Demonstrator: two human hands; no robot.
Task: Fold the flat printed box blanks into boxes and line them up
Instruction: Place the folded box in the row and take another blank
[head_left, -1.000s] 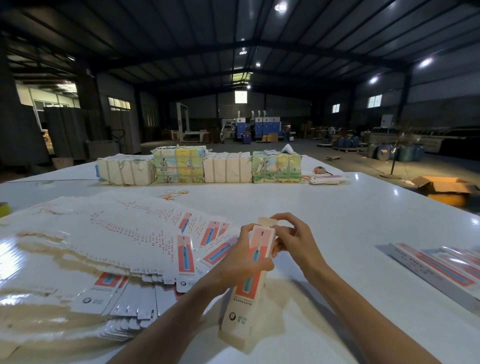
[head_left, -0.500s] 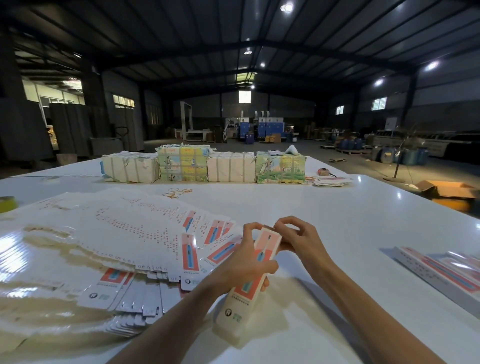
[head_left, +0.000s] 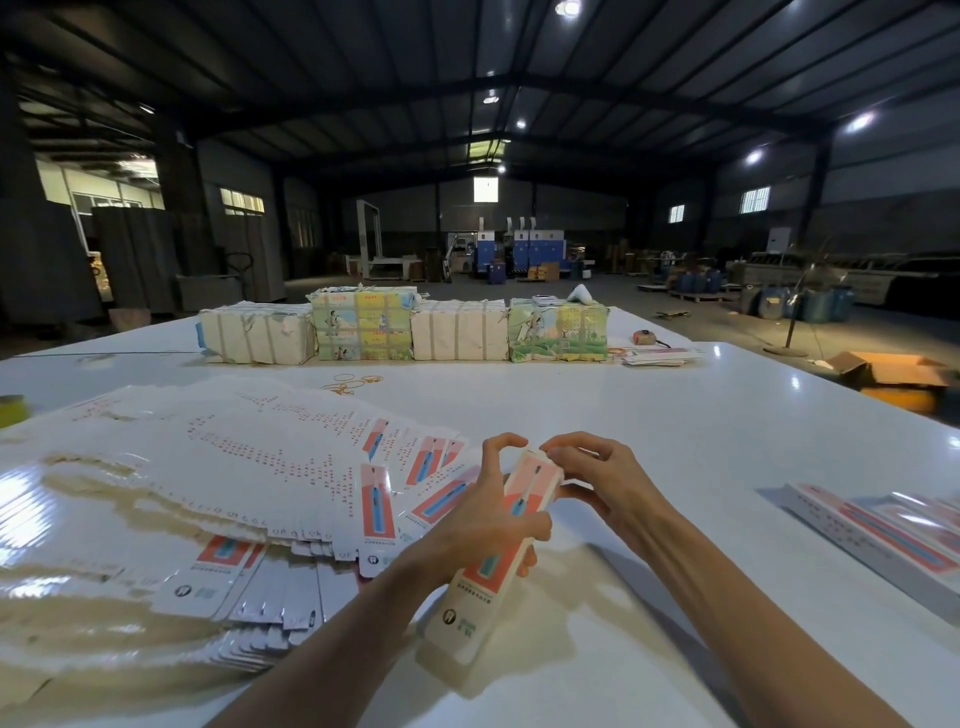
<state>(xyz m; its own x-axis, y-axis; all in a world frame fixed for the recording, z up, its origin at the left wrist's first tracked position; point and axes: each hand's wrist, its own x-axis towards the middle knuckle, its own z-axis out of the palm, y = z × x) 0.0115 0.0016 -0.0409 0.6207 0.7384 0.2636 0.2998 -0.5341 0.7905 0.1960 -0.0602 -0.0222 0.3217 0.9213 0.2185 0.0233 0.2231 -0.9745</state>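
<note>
A long narrow printed box (head_left: 483, 582), white with a red and blue panel, is held slanted above the white table (head_left: 649, 431). My left hand (head_left: 483, 519) grips its middle. My right hand (head_left: 597, 478) pinches its far end, fingertips on the end flap. A large fanned pile of flat box blanks (head_left: 218, 488) lies to the left of my hands. Folded boxes (head_left: 883, 535) lie side by side at the right edge of the table.
Several wrapped bundles (head_left: 405, 330) stand in a row at the far side of the table, with a small stack of blanks (head_left: 657, 357) beside them. Loose rubber bands (head_left: 353, 384) lie mid-table. An open cardboard carton (head_left: 893, 376) sits on the floor at right.
The box has tilted lower and its far end flap has gone from sticking up to pressed down under my right fingers. Both hands stayed in place.
</note>
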